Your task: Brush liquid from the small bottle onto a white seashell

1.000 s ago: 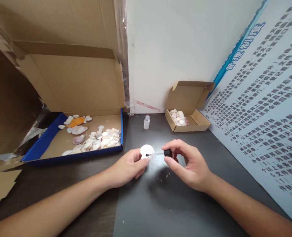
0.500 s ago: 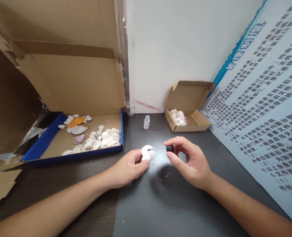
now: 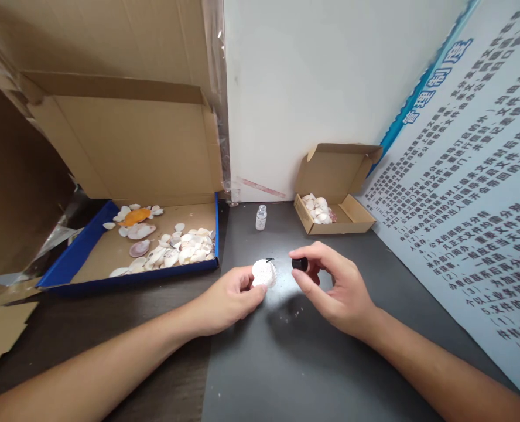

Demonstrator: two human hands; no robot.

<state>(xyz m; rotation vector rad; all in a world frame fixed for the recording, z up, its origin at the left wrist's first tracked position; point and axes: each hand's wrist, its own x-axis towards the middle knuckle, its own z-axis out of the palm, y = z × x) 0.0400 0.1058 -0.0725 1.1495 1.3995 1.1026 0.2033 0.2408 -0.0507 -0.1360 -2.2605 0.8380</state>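
Note:
My left hand is closed on a white seashell, pinched between thumb and fingers over the dark tabletop. The shell has a rounded pale face, and a ribbed edge shows on its right. In my right hand, thumb and fingertips grip the black cap of a brush applicator. Its thin clear stem points left, hard to make out against the table, and the dark bristle tip lies at the shell's upper right edge. A small glass bottle stands upright and uncapped behind the hands.
An open blue-edged cardboard box at the left holds many seashells and an orange piece. At the back right, a small brown box contains more white shells. White crumbs lie on the grey mat. A printed sheet covers the right side.
The brush tip has moved from the shell's lower middle up to its upper right edge. My right hand first drew back to the right, then came slightly left again. My left hand barely shifted.

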